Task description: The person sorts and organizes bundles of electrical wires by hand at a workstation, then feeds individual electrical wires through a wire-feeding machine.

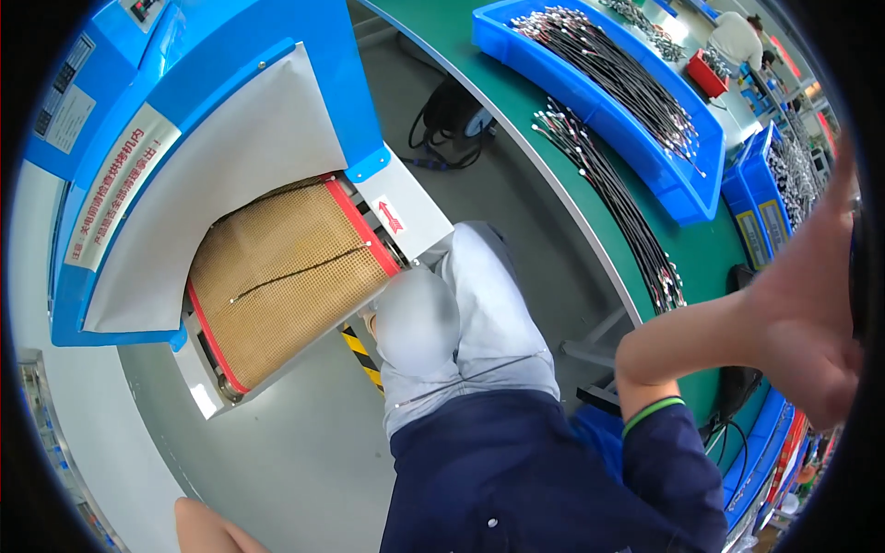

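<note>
My right hand [802,313] is raised at the right, large and close, with its fingers blurred and partly cut off by the picture's rim. Whether it grips anything cannot be made out. At the lower left only a bare part of my left arm [217,533] shows; the hand is out of view. A thin black cable [475,376] with a pale end lies across my lap. Another black cable [300,275] rests on the tan mesh conveyor belt [277,323] with red edges. Beyond my right arm, a bundle of black cables [613,189] lies on the green table [705,249].
The belt comes out of a blue machine [336,83] with a white curtain [235,129]. A blue bin [682,198] full of black cables stands on the table. Farther right are a blue bin of parts [756,194], a red bin [708,74] and another person [736,41].
</note>
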### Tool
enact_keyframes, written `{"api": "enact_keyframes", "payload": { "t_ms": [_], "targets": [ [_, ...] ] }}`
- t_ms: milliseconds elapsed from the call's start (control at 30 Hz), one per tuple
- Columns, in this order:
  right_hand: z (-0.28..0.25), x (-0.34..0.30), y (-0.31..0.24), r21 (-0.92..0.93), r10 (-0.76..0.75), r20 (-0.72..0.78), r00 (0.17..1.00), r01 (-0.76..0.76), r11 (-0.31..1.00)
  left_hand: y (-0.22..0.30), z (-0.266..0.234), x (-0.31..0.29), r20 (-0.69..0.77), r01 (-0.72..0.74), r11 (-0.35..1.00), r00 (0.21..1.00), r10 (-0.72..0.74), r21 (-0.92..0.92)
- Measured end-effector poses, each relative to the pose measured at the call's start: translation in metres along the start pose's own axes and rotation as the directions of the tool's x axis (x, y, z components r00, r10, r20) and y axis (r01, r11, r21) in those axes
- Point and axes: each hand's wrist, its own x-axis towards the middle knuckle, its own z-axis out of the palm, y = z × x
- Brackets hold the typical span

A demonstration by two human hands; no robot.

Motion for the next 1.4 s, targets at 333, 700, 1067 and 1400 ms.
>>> {"api": "enact_keyframes", "payload": {
  "t_ms": [333, 700, 1067, 1400],
  "targets": [
    [0.020, -0.272, -0.012, -0.633, 0.800, 0.599, -0.038, -0.634, 0.444, -0.015, 0.008, -0.035, -0.074, 0.238, 0.971, 0.969, -0.235, 0.035],
    [0.019, -0.299, -0.014, -0.689, 0.884, 0.467, 0.021, -0.618, 0.379, -0.050, 0.080, -0.157, 0.639, 0.558, 0.810, 0.559, -0.528, 0.180],
    [0.032, -0.220, 0.028, -0.645, 0.834, 0.476, 0.279, -0.533, 0.547, -0.078, 0.113, -0.209, 0.819, 0.574, 0.785, 0.319, -0.477, 0.233],
    [0.072, -0.242, 0.030, -0.428, 0.638, 0.623, 0.453, -0.485, 0.763, -0.061, 0.135, -0.188, 0.901, 0.609, 0.791, 0.307, -0.307, 0.062]
  ]
}}
